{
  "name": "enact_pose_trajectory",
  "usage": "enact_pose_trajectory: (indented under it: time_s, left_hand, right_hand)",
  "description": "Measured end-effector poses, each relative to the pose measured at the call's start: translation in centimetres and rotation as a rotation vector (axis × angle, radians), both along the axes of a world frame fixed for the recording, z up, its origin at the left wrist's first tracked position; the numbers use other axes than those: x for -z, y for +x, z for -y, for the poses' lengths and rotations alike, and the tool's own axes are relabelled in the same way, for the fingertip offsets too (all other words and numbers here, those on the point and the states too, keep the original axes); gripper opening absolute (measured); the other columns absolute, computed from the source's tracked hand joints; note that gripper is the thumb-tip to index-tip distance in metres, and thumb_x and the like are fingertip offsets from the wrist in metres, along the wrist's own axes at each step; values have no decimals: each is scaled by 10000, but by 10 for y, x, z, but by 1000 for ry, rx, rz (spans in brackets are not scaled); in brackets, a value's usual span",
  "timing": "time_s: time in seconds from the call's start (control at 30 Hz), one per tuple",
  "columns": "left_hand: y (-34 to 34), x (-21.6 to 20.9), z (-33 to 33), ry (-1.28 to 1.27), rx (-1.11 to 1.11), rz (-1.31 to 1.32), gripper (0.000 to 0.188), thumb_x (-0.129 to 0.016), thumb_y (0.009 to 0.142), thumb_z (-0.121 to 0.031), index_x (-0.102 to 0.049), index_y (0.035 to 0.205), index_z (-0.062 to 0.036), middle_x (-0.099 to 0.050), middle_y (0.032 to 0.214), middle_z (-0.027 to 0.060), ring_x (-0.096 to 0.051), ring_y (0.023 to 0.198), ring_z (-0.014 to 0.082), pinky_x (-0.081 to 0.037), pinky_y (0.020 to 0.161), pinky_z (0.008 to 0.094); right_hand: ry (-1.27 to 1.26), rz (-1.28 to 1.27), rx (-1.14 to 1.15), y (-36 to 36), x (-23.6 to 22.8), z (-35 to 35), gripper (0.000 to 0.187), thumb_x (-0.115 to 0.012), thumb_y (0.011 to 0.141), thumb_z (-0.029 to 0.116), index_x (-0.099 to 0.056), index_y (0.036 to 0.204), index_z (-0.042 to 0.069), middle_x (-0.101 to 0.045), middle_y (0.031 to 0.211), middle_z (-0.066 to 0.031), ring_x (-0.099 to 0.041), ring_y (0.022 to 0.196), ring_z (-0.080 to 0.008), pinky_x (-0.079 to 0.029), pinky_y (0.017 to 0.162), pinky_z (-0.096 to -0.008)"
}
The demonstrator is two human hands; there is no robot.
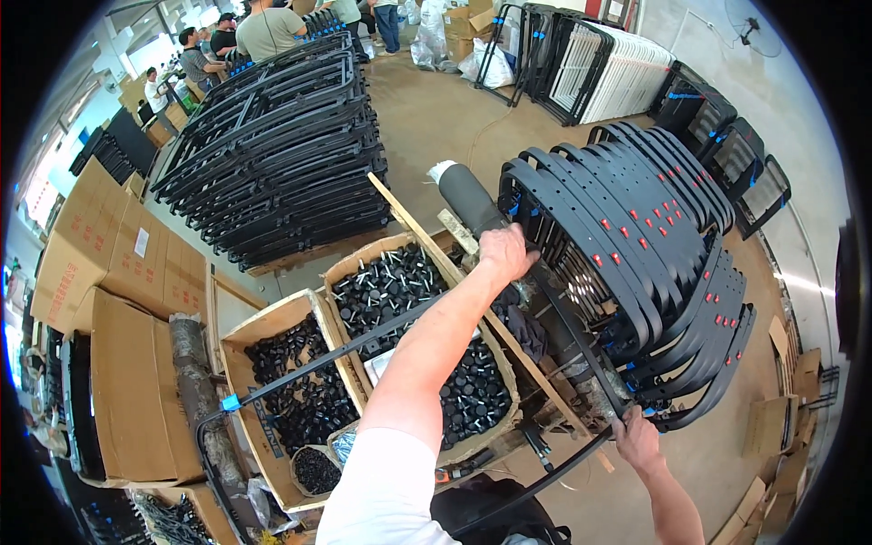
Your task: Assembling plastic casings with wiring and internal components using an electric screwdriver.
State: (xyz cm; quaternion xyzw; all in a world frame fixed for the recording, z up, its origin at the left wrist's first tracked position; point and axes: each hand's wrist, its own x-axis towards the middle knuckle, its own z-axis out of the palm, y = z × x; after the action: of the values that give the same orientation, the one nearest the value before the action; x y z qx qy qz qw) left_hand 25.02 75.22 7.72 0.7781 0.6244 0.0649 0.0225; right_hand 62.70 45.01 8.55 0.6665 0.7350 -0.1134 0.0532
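My left hand (505, 252) reaches forward and grips the top of a large black tubular frame (345, 343) where it meets a leaning row of black curved frames with red tabs (636, 236). My right hand (637, 439) closes on the lower corner of the same frame, near the foot of that row. The frame's tube runs back toward me over the boxes and carries a blue clip (230, 401) at its left corner.
Open cardboard boxes of small black parts (400, 282) (295, 386) sit under my left arm. A black-wrapped roll (465, 198) lies beyond them. A tall stack of black frames (272, 154) stands behind, closed cartons (109, 263) at left, white panels (618, 73) and people (268, 27) farther back.
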Motion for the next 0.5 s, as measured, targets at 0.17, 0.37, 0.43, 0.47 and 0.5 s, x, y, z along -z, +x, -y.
enact_pose_trajectory:
  time_s: [0.17, 0.37, 0.43, 0.47, 0.5]
  left_hand:
    - [-22, 28, -28, -132, -14, -48, 394, -632, 995, -446, -821, 1039, -103, -806, 1073, 113, -775, 1036, 285, -606, 860, 424]
    - [-1, 7, -22, -252, 42, -99, 303, -627, 970, -193, -785, 1207, -88, -769, 1254, 103, -733, 1185, 251, -586, 953, 382]
    - [6, -4, -15, -215, -107, 23, 411, -667, 992, -440, -802, 1090, -64, -787, 1167, 128, -747, 1135, 284, -595, 920, 425]
    - [4, -3, -16, -210, -110, 24, 411, -667, 992, -440, -802, 1090, -64, -787, 1167, 128, -747, 1135, 284, -595, 920, 425]
    - [-2, 6, -18, -214, -82, 10, 448, -657, 996, -471, -798, 1112, -63, -781, 1191, 130, -743, 1146, 283, -594, 922, 420]
  right_hand:
    - [-146, 174, 2, -17, -14, -3, 446, -709, 944, 369, -562, 1099, -22, -745, 903, -238, -743, 864, -416, -591, 787, -495]
    - [80, 222, -95, -11, -12, -3, 526, -567, 1024, 450, -744, 792, 13, -732, 749, -227, -737, 702, -412, -589, 676, -516]
    - [297, 144, -220, -5, -11, 1, 580, -525, 1048, 462, -764, 759, 20, -733, 751, -236, -738, 703, -416, -589, 683, -521]
    - [92, 210, -66, -5, -4, -2, 568, -534, 1043, 457, -763, 763, 20, -736, 769, -235, -741, 748, -422, -589, 727, -520]
    - [-116, 273, 83, -5, 0, -5, 556, -543, 1039, 453, -762, 767, 21, -740, 788, -233, -743, 793, -428, -589, 771, -520]
